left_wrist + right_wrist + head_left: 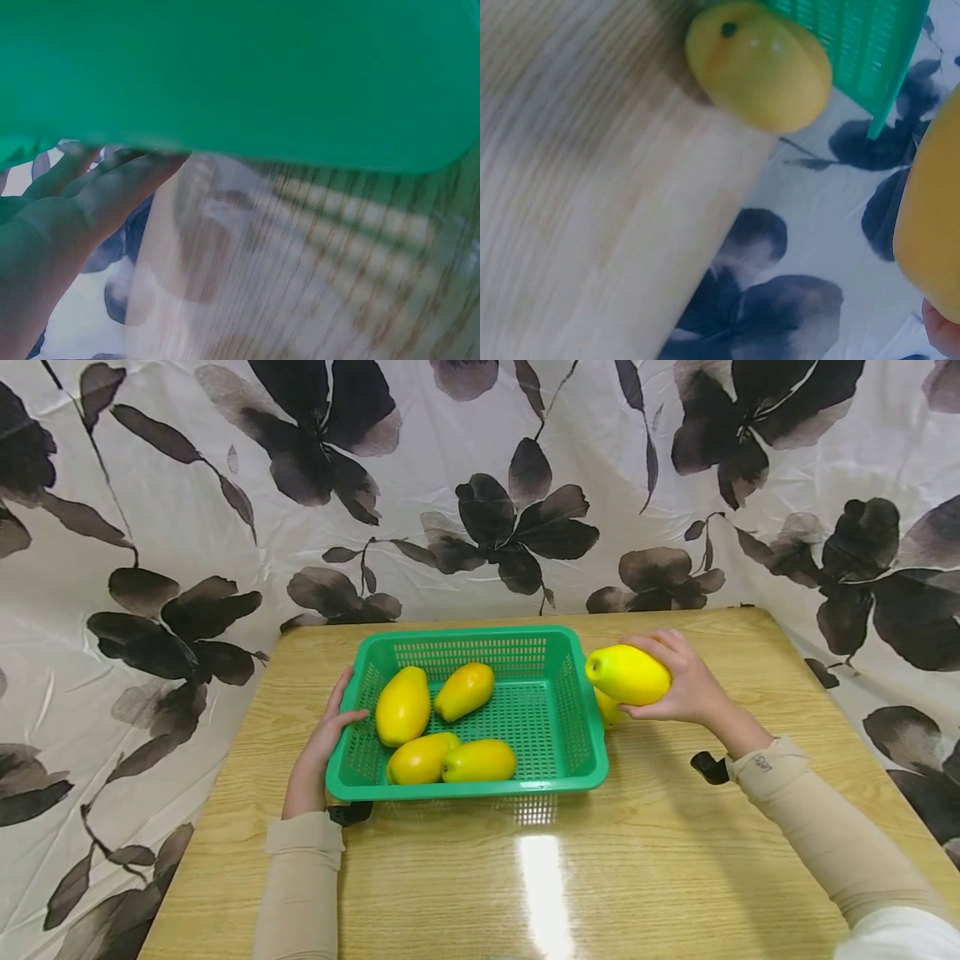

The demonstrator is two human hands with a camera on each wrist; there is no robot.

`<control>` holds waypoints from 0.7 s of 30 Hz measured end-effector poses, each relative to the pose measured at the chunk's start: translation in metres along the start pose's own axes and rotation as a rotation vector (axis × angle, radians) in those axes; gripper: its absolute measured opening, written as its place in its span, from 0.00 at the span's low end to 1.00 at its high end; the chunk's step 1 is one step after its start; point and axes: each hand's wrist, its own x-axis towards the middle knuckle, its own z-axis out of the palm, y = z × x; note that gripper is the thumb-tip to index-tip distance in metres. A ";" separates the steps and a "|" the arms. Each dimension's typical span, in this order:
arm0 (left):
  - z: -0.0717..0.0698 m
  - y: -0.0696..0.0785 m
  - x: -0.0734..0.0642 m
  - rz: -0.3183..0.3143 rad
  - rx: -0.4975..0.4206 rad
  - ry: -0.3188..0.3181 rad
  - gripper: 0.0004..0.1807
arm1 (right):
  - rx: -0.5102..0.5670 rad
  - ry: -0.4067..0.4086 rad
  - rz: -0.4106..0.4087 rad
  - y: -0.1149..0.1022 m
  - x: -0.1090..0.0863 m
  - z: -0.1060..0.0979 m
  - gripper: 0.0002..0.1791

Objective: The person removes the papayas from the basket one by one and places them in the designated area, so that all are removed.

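Right hand (686, 685) grips, curled; left hand (321, 745) seemingly pinches.

A wood-grained tabletop (637, 860) is supporting a green plastic basket (480, 789), which is standing toward the far edge and nearer the left edge than the right. One yellow fruit (609, 710) is lying directly on the wood at the basket's right side, its form showing only partly from above. A bright streak of reflected light (543, 893) is running nearward from the basket.

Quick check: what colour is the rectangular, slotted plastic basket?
The slotted plastic basket is green, seen best in the head view.
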 end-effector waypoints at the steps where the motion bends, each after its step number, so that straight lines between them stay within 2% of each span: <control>1: 0.000 0.001 0.000 -0.001 0.001 -0.001 0.41 | -0.003 0.004 0.006 0.001 -0.001 -0.001 0.46; 14: -0.001 0.000 -0.001 0.017 0.000 -0.001 0.41 | -0.052 0.001 0.105 0.014 -0.018 -0.005 0.46; 21: -0.001 -0.001 -0.002 0.013 -0.005 -0.005 0.41 | -0.067 -0.048 0.212 0.020 -0.027 0.000 0.45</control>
